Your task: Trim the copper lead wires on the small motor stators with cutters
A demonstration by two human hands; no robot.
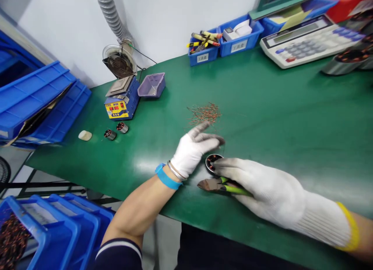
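Both hands wear white knit gloves over a green table [276, 118]. My left hand [194, 148] rests on the mat with its fingers stretched toward a small round wound stator [212, 162]. My right hand [256, 184] is closed around green-handled cutting pliers [217, 185], and its fingertips touch the stator. The pliers' jaws point left, lying low over the mat. A loose pile of cut copper wire bits [204, 113] lies just beyond my left hand.
A solder pot unit [121, 102] with a fume hose and a grey tray [151, 85] stand at the back left. Two small stators [115, 131] lie near it. Blue bins [224, 42], a counting scale [309, 40] and more stators [349, 60] line the back. Blue crates [37, 99] sit at left.
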